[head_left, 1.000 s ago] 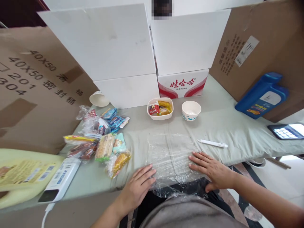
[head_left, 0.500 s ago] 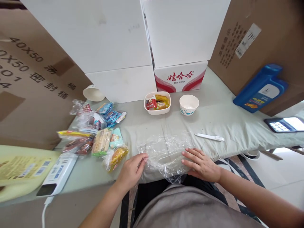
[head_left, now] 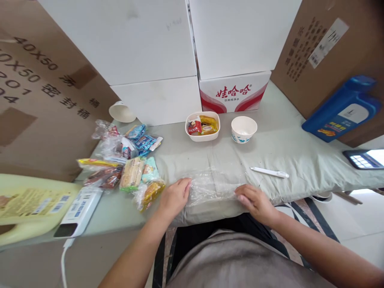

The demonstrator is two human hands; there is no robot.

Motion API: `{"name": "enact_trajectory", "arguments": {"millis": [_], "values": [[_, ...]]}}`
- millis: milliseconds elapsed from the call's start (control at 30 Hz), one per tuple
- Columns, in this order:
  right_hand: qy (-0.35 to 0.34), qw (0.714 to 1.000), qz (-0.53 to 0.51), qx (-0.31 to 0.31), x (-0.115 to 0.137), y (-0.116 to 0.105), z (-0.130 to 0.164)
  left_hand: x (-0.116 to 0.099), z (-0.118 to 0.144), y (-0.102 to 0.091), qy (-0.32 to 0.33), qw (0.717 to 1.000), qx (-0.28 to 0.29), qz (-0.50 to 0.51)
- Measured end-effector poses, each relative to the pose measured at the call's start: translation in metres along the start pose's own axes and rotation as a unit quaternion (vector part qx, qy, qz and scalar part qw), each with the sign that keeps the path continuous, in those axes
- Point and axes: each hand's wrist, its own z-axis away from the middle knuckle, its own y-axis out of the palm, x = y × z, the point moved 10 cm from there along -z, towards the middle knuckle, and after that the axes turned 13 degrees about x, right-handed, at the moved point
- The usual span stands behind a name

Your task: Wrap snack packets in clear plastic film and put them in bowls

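Note:
A clear plastic bag lies crinkled near the front edge of the cloth-covered surface, stretched between both hands. My left hand pinches its left end between thumb and fingers. At the right end, my right hand has its fingers closed on the plastic. Just beyond the right hand lies a white utility knife. To the left of my left hand are wrapped snacks, the nearest a yellow-wrapped one. A rectangular white tub with several packaged snacks stands behind the bag, beside a white paper bowl.
White boxes stand along the back, with brown cartons at either side. A blue bottle and a phone are at the right. A pale yellow jug and a white power strip sit at the left.
My hands have folded the near side of the plastic bag up and away from the front edge, making it narrower. My right hand's spread fingers have closed on it.

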Motion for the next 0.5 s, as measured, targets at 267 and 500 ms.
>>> {"name": "enact_trajectory", "arguments": {"millis": [267, 500], "values": [[0.181, 0.966, 0.177, -0.041, -0.058, -0.023, -0.024, 0.016, -0.030, 0.006, -0.088, 0.995, 0.013, -0.047], [0.186, 0.964, 0.179, -0.068, -0.058, -0.027, -0.024, 0.013, -0.034, 0.008, -0.088, 0.994, 0.013, -0.060]]}}
